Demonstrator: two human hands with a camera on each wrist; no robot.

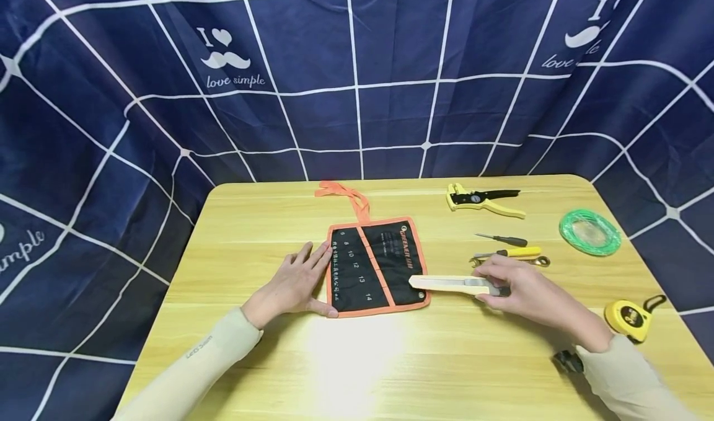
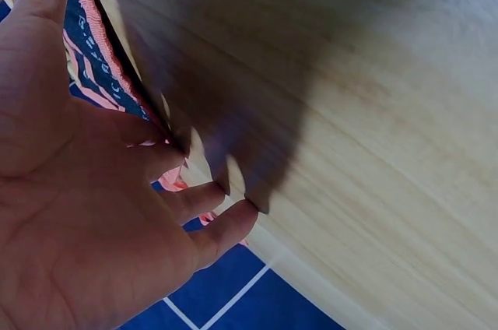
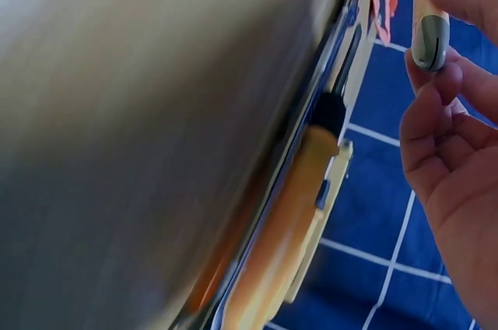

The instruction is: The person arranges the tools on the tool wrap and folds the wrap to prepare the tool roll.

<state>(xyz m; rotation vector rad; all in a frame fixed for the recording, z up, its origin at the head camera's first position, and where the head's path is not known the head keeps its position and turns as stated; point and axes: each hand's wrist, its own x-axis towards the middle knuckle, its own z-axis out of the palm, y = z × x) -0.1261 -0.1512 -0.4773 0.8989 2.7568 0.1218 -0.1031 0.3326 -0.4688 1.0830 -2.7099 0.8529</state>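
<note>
A black tool roll pouch (image 1: 357, 278) with orange edging, numbered pockets and white lettering lies flat on the table. My left hand (image 1: 292, 281) rests at its left edge, fingers extended and thumb at the lower left corner; the left wrist view shows these fingers spread beside the orange trim. Between thumb and fingers, my right hand (image 1: 527, 288) pinches the grey end of a cream utility knife (image 1: 446, 283). The knife points left, its front end over the pouch's right side. No bare blade shows. In the right wrist view the knife's grey end (image 3: 430, 42) sits at the fingertips.
Right of the pouch lie a yellow-black wire stripper (image 1: 474, 199), a small dark screwdriver (image 1: 510, 241), a yellow-handled screwdriver (image 1: 521, 252) and a wrench (image 1: 541, 261). Farther right are a green wire coil (image 1: 566, 232) and a yellow tape measure (image 1: 621, 319). Orange ties (image 1: 357, 201) trail behind the pouch.
</note>
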